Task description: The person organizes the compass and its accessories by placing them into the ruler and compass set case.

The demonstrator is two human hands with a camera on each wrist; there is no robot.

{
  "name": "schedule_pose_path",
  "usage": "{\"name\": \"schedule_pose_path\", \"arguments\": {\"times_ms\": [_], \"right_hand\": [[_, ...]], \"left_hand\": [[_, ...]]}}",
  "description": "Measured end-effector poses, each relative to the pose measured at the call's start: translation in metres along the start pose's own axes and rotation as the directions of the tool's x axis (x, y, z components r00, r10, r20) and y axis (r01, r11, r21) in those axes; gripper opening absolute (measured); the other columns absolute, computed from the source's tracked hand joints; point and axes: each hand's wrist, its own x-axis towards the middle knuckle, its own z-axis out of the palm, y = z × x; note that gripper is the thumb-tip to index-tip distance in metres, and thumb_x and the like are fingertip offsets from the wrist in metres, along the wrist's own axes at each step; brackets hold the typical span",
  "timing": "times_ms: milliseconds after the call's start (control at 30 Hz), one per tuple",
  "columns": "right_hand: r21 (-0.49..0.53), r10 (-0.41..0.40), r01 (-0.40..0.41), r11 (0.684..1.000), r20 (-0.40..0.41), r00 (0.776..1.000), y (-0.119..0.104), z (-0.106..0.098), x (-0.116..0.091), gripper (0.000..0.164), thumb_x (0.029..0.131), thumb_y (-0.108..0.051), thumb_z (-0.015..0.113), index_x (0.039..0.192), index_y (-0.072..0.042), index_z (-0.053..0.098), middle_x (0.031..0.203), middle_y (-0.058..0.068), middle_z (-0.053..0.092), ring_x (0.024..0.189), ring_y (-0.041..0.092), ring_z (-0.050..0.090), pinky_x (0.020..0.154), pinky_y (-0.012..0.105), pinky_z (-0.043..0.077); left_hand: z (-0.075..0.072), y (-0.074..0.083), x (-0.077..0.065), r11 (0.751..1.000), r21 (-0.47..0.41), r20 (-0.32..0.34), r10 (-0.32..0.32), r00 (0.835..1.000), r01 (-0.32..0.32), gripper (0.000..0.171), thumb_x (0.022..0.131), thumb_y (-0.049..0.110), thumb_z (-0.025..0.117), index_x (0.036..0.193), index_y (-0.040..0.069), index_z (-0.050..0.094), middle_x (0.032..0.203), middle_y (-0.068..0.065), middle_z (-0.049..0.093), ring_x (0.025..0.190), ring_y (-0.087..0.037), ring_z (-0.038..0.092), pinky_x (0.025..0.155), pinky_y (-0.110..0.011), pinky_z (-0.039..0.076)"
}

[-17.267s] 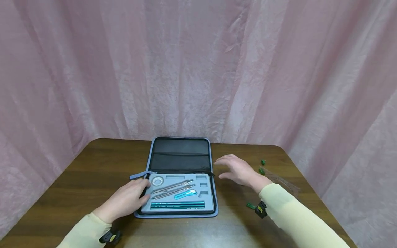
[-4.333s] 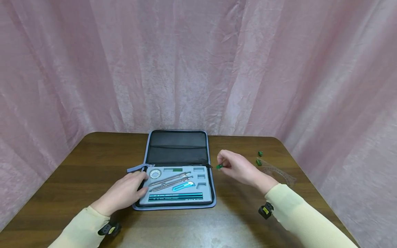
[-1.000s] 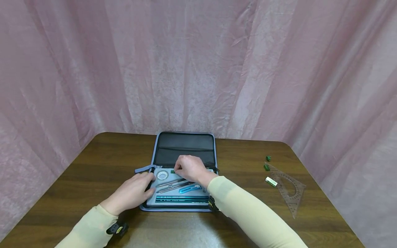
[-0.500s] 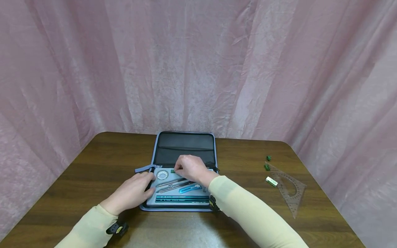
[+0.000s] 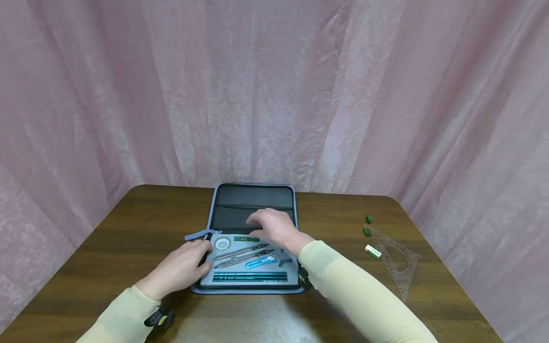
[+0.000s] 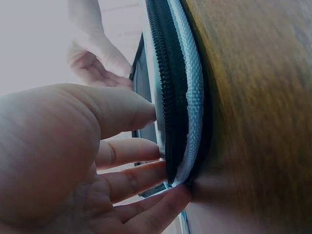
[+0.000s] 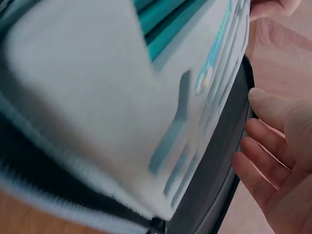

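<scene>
An open blue zippered case [image 5: 247,291] holds a pale tray [image 5: 208,280]. In the tray lie a white ring-shaped piece [image 5: 222,244], metal compasses [image 5: 242,256], a light-blue utility knife [image 5: 260,262] and dark teal pencils [image 5: 250,277]. A green strip [image 5: 246,239] fills part of the slot along the tray's back. Above the tray's back right part hovers my right hand [image 5: 276,229], holding nothing, its fingers loosely extended and hiding some of the tray. My left hand [image 5: 179,267] rests its fingers and thumb against the case's left edge.
On the right side of the wooden table [image 5: 343,295] lie a clear set square [image 5: 407,276], a white-and-green eraser-like block [image 5: 373,251] and two small green pieces, a nearer one [image 5: 366,232] and a farther one [image 5: 369,219]. A pink curtain [image 5: 274,95] hangs behind.
The back slot, bare at first, later held a green piece while my right hand pinched another. That hand has since reached into the tray, let go and lifted. The left hand stays put.
</scene>
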Motion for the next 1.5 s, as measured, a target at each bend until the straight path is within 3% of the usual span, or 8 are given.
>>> {"name": "schedule_pose_path", "arguments": {"times_ms": [233,433,567,867,1133,1500], "right_hand": [[0.005,-0.041,0.041,0.999,-0.023,0.999,0.013,-0.009,-0.018,0.046,0.105,-0.031,0.08,0.148,-0.017,0.071,0.155,0.004,0.064,0.146,0.026,0.056,0.114,0.049,0.051],[0.018,-0.044,0.045,0.999,-0.035,0.998,0.027,-0.016,-0.032,0.055,0.105,-0.032,0.08,0.155,-0.015,0.064,0.161,0.008,0.058,0.152,0.029,0.051,0.117,0.053,0.048],[0.001,-0.038,0.038,0.999,-0.056,0.998,0.036,-0.021,-0.042,0.061,0.103,-0.032,0.082,0.157,-0.014,0.062,0.163,0.009,0.057,0.152,0.029,0.051,0.118,0.053,0.047],[-0.019,0.009,-0.01,1.0,-0.066,0.998,0.058,-0.03,-0.067,0.063,0.104,-0.033,0.081,0.159,-0.013,0.06,0.163,0.01,0.056,0.152,0.032,0.051,0.117,0.055,0.047],[-0.043,0.077,-0.081,0.996,-0.081,0.994,0.084,-0.037,-0.091,0.066,0.104,-0.037,0.08,0.162,-0.014,0.057,0.164,0.01,0.055,0.151,0.033,0.051,0.114,0.058,0.049],[-0.049,0.159,-0.167,0.985,-0.139,0.977,0.122,-0.053,-0.121,0.064,0.104,-0.033,0.08,0.16,-0.011,0.058,0.162,0.013,0.057,0.149,0.038,0.053,0.111,0.062,0.05]], "left_hand": [[0.002,-0.002,-0.001,1.0,-0.001,-0.006,0.005,1.0,-0.005,0.025,0.1,0.017,0.081,0.12,0.006,0.072,0.109,-0.003,0.069,0.094,-0.019,0.059,0.084,-0.044,0.054],[0.002,-0.001,-0.001,1.0,-0.004,-0.004,0.005,1.0,-0.006,0.026,0.1,0.017,0.082,0.121,0.006,0.072,0.108,-0.002,0.068,0.093,-0.019,0.057,0.083,-0.044,0.053],[0.001,-0.001,-0.002,1.0,0.0,-0.013,0.01,1.0,-0.01,0.025,0.1,0.017,0.082,0.121,0.007,0.072,0.114,-0.005,0.071,0.099,-0.02,0.063,0.089,-0.047,0.057],[0.001,-0.001,-0.002,1.0,-0.007,-0.015,0.013,1.0,-0.013,0.027,0.1,0.018,0.083,0.122,0.006,0.073,0.117,-0.006,0.072,0.101,-0.021,0.064,0.091,-0.049,0.058],[0.001,-0.001,0.0,1.0,-0.013,0.004,0.012,1.0,-0.012,0.029,0.1,0.019,0.083,0.124,0.006,0.072,0.11,-0.002,0.068,0.093,-0.02,0.057,0.082,-0.043,0.053],[0.003,-0.002,-0.001,1.0,-0.017,-0.009,0.005,1.0,-0.006,0.028,0.1,0.019,0.083,0.123,0.007,0.073,0.117,-0.006,0.072,0.1,-0.021,0.063,0.091,-0.049,0.058]]}}
